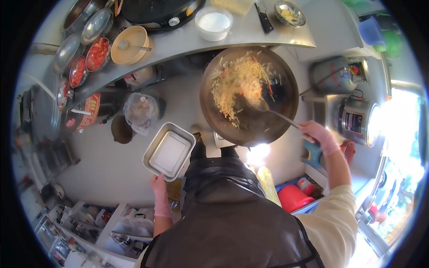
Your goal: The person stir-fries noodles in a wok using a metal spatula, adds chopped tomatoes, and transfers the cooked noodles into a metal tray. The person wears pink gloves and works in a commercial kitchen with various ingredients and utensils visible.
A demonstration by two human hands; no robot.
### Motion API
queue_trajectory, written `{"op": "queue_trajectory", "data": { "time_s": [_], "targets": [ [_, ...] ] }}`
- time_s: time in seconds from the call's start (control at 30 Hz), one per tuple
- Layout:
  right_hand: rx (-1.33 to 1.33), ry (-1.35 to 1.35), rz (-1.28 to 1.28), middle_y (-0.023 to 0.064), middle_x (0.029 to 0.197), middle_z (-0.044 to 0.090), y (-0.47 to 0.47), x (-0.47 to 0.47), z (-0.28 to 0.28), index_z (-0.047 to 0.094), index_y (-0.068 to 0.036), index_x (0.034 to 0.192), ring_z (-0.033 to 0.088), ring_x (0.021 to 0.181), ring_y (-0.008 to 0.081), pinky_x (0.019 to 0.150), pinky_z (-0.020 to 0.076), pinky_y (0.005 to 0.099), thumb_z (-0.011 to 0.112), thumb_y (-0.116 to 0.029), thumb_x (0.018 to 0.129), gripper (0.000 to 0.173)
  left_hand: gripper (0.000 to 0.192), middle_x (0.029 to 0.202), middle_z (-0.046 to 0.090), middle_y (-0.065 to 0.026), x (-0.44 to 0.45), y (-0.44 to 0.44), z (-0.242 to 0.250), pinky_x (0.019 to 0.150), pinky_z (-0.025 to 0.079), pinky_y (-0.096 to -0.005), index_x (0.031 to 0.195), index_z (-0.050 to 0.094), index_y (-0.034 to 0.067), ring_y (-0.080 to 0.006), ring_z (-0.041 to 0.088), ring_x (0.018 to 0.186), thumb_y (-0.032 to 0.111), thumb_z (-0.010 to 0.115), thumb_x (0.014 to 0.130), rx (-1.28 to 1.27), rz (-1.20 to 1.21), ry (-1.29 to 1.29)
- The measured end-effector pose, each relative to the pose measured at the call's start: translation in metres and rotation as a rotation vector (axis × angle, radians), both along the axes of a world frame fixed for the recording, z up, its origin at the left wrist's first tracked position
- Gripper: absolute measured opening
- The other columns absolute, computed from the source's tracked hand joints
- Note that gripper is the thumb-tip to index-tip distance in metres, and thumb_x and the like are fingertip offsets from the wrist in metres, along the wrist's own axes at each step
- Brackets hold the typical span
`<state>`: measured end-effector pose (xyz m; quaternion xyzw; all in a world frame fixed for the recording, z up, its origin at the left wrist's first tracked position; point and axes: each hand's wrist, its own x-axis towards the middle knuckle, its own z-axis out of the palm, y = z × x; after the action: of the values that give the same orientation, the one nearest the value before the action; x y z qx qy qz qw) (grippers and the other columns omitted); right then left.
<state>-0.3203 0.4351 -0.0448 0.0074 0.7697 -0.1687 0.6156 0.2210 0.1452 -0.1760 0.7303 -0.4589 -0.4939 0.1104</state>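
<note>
A large dark wok (268,127) lies before me with shredded food (228,77), pale strips with red and orange bits, mostly in its upper left part. My right hand (315,134), in a thin pink glove, grips the handle of a metal ladle or spatula (285,119); its head is blurred and covered by food inside the wok. My left hand (159,184), gloved alike, holds a rectangular metal pan (170,152) by its near edge, left of the wok and apart from it. The pan has nothing in it.
A steel counter (181,42) beyond the wok bears bowls of cut red food (98,53), a beige bowl (134,57), a tub of white contents (213,24), a knife (264,21) and a round black griddle (157,13). A gas cylinder (330,75) stands right; a bagged bin (142,110) stands left.
</note>
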Motion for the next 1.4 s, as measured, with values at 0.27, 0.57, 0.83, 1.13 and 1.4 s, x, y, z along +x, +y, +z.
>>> {"op": "queue_trajectory", "data": {
  "time_s": [0.27,0.57,0.83,1.13,1.4],
  "targets": [
    [0.036,0.125,0.328,0.004,0.054,0.048,-0.022,0.089,-0.029,0.057,-0.007,0.094,0.038,0.038,0.0115,0.037,0.0327,0.0284,0.044,-0.032,0.084,0.03,0.027,0.053,0.046,-0.0033,-0.004,-0.02,0.009,0.046,0.034,-0.0286,0.059,0.047,0.0,-0.0114,0.041,0.05,0.018,0.059,0.074,0.012,-0.074,-0.098],
    [-0.305,-0.279,-0.914,-0.0008,0.055,0.04,-0.069,0.151,-0.052,0.05,-0.007,0.09,0.035,0.039,0.0071,0.034,0.0314,0.0229,0.043,-0.026,0.089,0.021,0.018,0.061,0.05,-0.0065,-0.005,-0.026,0.024,0.045,0.036,-0.0286,0.068,0.049,-0.001,-0.0138,0.044,0.052,0.015,0.051,0.075,-0.013,0.178,-0.031],
    [-0.104,0.058,-0.002,0.0063,0.058,0.05,-0.093,0.176,-0.035,0.054,-0.003,0.081,0.046,0.044,0.0157,0.043,0.039,0.0332,0.039,-0.027,0.086,0.028,0.024,0.081,0.058,-0.0172,0.049,-0.07,0.01,0.061,0.046,-0.0374,0.082,0.052,-0.006,-0.0299,0.057,0.069,0.015,0.046,0.074,-0.06,0.171,-0.307],
    [-0.607,-0.404,-1.35,-0.0024,0.051,0.035,-0.121,0.143,-0.078,0.046,-0.007,0.085,0.03,0.035,0.0088,0.032,0.0278,0.0211,0.038,-0.025,0.09,0.02,0.018,0.126,0.038,-0.019,-0.016,-0.14,0.067,0.088,0.036,-0.0378,0.079,0.056,-0.01,-0.0342,0.04,0.111,0.001,0.043,0.072,-0.985,-0.297,-0.677],
    [-0.044,-0.149,-0.301,-0.0012,0.054,0.044,0.0,0.141,0.034,0.052,-0.007,0.109,0.038,0.04,0.0059,0.037,0.0339,0.0208,0.043,-0.019,0.087,0.027,0.017,0.126,0.039,-0.019,-0.028,-0.16,0.087,0.092,0.032,-0.0472,0.077,0.056,-0.01,-0.0407,0.034,0.115,-0.006,0.047,0.062,-1.256,-0.478,-0.93]
  ]
}}
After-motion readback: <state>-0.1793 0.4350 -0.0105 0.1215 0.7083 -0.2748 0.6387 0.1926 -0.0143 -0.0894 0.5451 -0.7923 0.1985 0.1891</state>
